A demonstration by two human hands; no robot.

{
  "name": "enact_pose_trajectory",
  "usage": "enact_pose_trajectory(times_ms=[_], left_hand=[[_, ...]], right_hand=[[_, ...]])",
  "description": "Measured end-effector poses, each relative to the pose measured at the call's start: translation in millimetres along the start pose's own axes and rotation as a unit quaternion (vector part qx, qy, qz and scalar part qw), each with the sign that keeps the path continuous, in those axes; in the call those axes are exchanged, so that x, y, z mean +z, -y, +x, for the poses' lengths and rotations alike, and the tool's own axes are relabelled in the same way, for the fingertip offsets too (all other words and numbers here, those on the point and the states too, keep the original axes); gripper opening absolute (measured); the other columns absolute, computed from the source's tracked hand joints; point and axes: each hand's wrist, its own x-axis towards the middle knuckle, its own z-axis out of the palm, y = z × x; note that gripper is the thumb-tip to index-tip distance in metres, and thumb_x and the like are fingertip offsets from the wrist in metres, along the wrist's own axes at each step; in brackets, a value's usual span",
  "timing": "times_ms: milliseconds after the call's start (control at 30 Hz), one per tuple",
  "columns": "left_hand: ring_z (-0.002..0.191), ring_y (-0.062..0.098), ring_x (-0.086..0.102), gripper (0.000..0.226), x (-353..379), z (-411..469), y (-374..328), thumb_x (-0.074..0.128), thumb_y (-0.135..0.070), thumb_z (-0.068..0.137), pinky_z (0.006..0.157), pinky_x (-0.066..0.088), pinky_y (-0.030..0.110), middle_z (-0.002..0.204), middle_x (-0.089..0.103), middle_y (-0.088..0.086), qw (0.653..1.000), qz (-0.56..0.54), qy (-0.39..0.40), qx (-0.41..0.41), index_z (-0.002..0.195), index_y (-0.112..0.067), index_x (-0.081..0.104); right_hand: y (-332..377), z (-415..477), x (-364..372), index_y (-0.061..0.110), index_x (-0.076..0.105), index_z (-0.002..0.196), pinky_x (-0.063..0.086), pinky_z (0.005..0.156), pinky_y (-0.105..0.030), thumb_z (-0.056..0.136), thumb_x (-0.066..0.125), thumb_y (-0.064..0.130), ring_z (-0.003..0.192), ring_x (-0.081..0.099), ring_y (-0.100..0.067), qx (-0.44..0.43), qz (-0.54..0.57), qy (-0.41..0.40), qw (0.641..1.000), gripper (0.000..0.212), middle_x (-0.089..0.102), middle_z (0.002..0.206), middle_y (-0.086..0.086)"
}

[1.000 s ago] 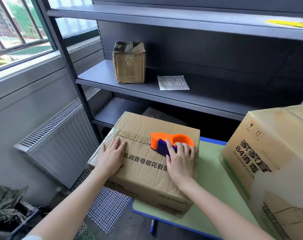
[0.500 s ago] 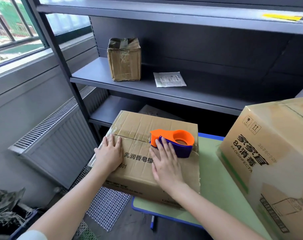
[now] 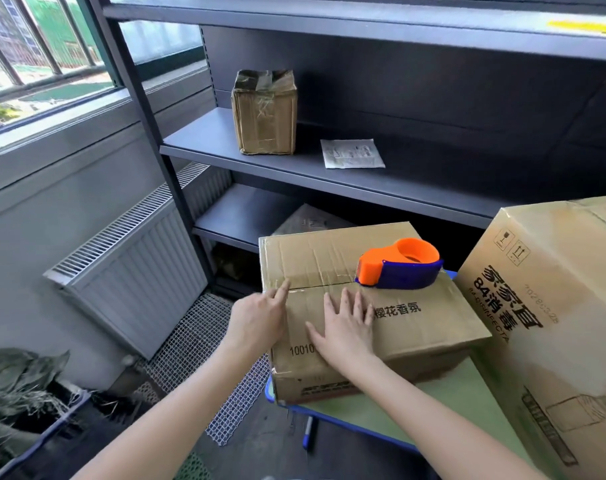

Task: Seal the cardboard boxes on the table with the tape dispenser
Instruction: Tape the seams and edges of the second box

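A closed cardboard box [image 3: 416, 323] with black printed characters lies on the green table [image 3: 443, 403]; clear tape runs along its top seam. An orange and purple tape dispenser [image 3: 400, 265] stands free on the box top at the seam's right part. My left hand [image 3: 260, 320] lies at the box's left edge, one finger stretched onto the taped seam. My right hand [image 3: 346, 327] rests flat on the box top with straight fingers, just left of and below the dispenser, apart from it. A bigger printed box [image 3: 554, 323] stands to the right.
A dark metal shelf unit [image 3: 329, 174] rises behind the table, holding a small taped box [image 3: 264, 114] and a white paper packet [image 3: 352, 153]. A radiator [image 3: 135, 271] and a window are on the left. Wire mesh and a pen [image 3: 308, 433] lie on the floor.
My right hand has slid left across the box top, away from the dispenser, which stays on the seam. My left hand shifted to the box's left edge. The view swung left.
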Motion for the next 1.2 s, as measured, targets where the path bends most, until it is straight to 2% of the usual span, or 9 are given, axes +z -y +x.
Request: enact_pose_trajectory(times_ms=[67,133,200,267,600,733,867,1000,1200], left_hand=[[0.068,0.021,0.067,0.074,10,8,18,0.089,-0.012,0.04,0.042,0.049,0.024,0.086,0.071,0.003,0.998,0.006,-0.031,0.05,0.111,-0.011,0.069],[0.097,0.028,0.067,0.072,14,15,31,0.086,-0.008,0.05,0.071,0.056,0.033,0.112,0.068,0.01,0.994,-0.006,-0.006,0.111,0.119,-0.013,0.065],[0.135,0.03,0.037,0.067,18,19,34,0.067,-0.007,0.078,0.109,0.032,0.039,0.147,0.039,0.011,0.989,-0.042,0.029,0.136,0.14,-0.017,0.045],[0.145,0.027,0.007,0.063,22,22,35,0.044,-0.008,0.093,0.117,0.005,0.035,0.157,0.011,0.005,0.985,-0.053,0.076,0.148,0.15,-0.021,0.021],[0.145,0.025,0.008,0.085,32,22,50,0.05,0.006,0.078,0.114,-0.004,0.032,0.157,0.013,0.003,0.974,-0.103,0.074,0.187,0.148,-0.023,0.011],[0.133,0.024,0.042,0.105,42,12,51,0.086,-0.02,0.053,0.109,0.031,0.043,0.147,0.04,0.003,0.973,-0.041,0.043,0.224,0.144,-0.023,0.035],[0.11,0.022,0.059,0.113,46,5,38,0.083,-0.059,0.04,0.092,0.048,0.036,0.134,0.055,0.003,0.973,-0.016,0.006,0.229,0.139,-0.026,0.039],[0.098,0.021,0.057,0.094,44,1,9,0.043,-0.084,0.06,0.085,0.046,0.031,0.129,0.057,0.005,0.971,0.007,-0.011,0.239,0.138,-0.032,0.038],[0.084,0.021,0.054,0.052,44,0,-43,0.037,-0.054,0.088,0.081,0.035,0.029,0.111,0.064,0.005,0.943,-0.042,-0.11,0.311,0.124,-0.027,0.062]], right_hand=[[4,-2,0,0.016,0.004,0.151,-0.005,0.113,-0.053,0.095,0.029,0.056,0.143,-0.008,-0.038,-0.002,0.006,0.014,1.0,0.074,-0.006,0.156,-0.018],[10,-4,-1,0.015,0.004,0.151,-0.005,0.114,-0.054,0.094,0.031,0.056,0.143,-0.009,-0.038,-0.004,0.011,0.022,1.0,0.075,-0.007,0.156,-0.017],[18,-4,-1,0.013,0.004,0.151,-0.005,0.113,-0.056,0.093,0.032,0.058,0.143,-0.01,-0.038,-0.001,0.011,0.028,1.0,0.079,-0.007,0.156,-0.018],[27,-3,0,0.01,0.003,0.15,-0.006,0.111,-0.059,0.089,0.033,0.065,0.142,-0.011,-0.04,0.016,0.014,0.04,0.999,0.088,-0.007,0.155,-0.02],[56,-2,8,0.0,-0.014,0.145,-0.013,0.102,-0.069,0.067,0.047,0.082,0.139,-0.023,-0.039,0.044,0.007,0.073,0.996,0.128,-0.02,0.15,-0.028],[48,-6,4,-0.001,-0.01,0.146,-0.009,0.103,-0.071,0.068,0.056,0.072,0.139,-0.019,-0.042,0.021,-0.014,0.102,0.995,0.125,-0.018,0.15,-0.029],[14,-9,-4,0.001,-0.01,0.147,-0.01,0.107,-0.066,0.07,0.06,0.065,0.14,-0.021,-0.037,-0.053,-0.042,0.122,0.99,0.122,-0.022,0.151,-0.025],[-39,-12,-21,0.009,-0.014,0.148,-0.01,0.114,-0.052,0.075,0.065,0.052,0.141,-0.024,-0.023,-0.121,-0.053,0.158,0.979,0.116,-0.027,0.152,-0.012],[-97,-19,-44,0.014,-0.02,0.146,-0.01,0.115,-0.045,0.077,0.074,0.03,0.14,-0.024,-0.018,-0.128,-0.083,0.253,0.955,0.118,-0.03,0.152,-0.002]])
